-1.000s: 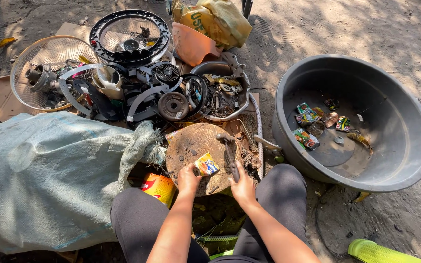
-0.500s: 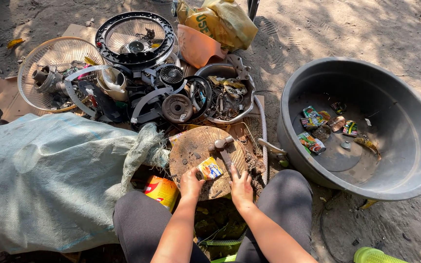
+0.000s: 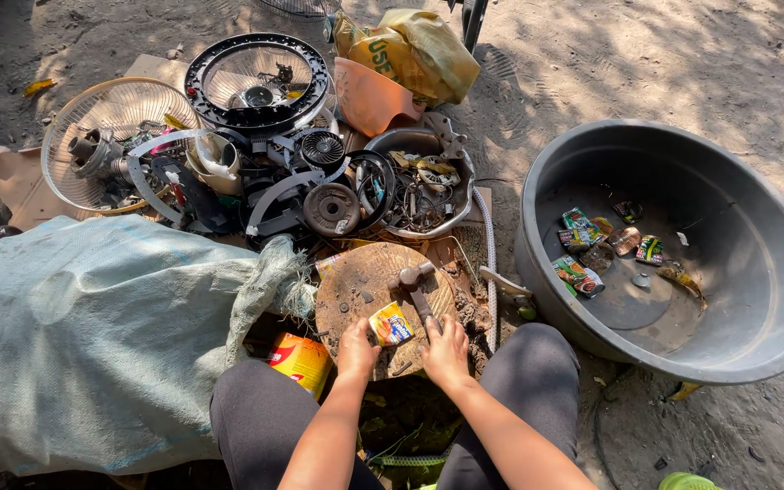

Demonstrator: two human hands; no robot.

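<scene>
While I watch from the head view, the person sits on the dirt ground (image 3: 646,54) with knees apart, both hands at a round wooden chopping block (image 3: 356,281) set between the legs; the left hand (image 3: 358,343) rests at the near edge of the block, its grip closed on a small flattened can (image 3: 390,324), yellow with coloured print, pinned against the wood; the right hand (image 3: 446,349) is closed around the handle of a hammer (image 3: 413,283), whose head lies on the block just beyond the can; whether the head touches the can I cannot tell. Left of the block lies a large pale woven sack (image 3: 93,336), bulging, and just beside the left knee a yellow tin (image 3: 301,360) stands partly hidden. Beyond the block sits a heap of scrap: a wire fan guard (image 3: 102,118), a black round fan frame (image 3: 256,82), a small metal basin of wires (image 3: 419,186), and a yellow plastic bag (image 3: 415,50). To the right, near the right knee, stands a large grey plastic basin (image 3: 737,345); several crushed cans (image 3: 583,272) lie on its floor, well apart from the hands.
</scene>
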